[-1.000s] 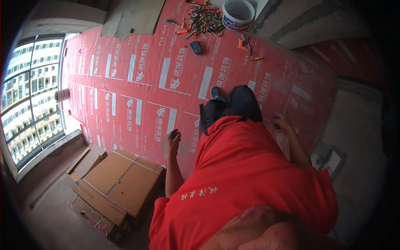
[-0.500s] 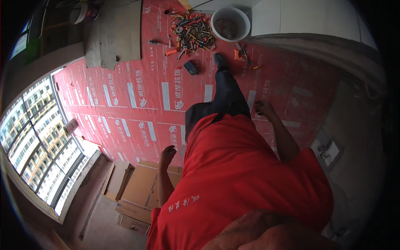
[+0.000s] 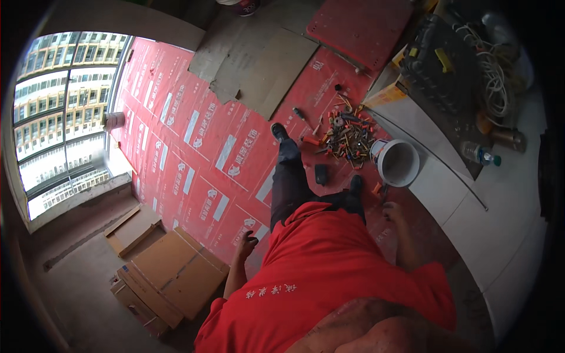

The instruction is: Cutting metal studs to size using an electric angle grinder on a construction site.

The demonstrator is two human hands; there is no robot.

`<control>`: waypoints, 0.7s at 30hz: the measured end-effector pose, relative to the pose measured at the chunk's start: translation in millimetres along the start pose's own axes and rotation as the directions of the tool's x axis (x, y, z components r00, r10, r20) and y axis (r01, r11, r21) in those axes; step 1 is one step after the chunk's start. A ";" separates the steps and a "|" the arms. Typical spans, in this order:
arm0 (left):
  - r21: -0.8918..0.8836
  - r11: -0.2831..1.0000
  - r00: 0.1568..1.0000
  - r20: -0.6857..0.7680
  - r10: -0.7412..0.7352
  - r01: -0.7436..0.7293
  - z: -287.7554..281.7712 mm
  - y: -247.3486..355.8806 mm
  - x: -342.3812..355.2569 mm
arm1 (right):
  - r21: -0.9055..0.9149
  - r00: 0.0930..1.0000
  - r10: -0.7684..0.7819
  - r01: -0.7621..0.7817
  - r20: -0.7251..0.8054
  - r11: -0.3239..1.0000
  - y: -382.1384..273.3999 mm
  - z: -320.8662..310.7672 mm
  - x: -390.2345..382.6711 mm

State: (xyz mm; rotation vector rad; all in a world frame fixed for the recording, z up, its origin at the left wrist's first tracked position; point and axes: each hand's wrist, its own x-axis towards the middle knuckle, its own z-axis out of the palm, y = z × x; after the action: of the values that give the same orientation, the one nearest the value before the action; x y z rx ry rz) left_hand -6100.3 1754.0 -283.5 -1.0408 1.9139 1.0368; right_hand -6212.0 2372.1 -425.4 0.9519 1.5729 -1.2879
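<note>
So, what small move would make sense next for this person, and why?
Probably bending toward the tool pile with the right hand: both it and the left hand appear empty, and the pile lies on the red floor covering just beyond the right shoe, beside the white bucket.
</note>
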 end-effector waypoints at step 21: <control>-0.097 0.879 0.883 -0.003 0.469 -0.467 -373.0 568.8 495.7 | -0.770 0.877 -0.131 0.470 0.462 0.432 -494.0 88.9 173.9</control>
State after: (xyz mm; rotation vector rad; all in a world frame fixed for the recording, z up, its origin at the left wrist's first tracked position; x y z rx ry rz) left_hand -6888.0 1471.1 -372.8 -0.6151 2.1740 1.4106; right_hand -6716.0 2205.0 -438.5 -0.2408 1.8327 -0.6004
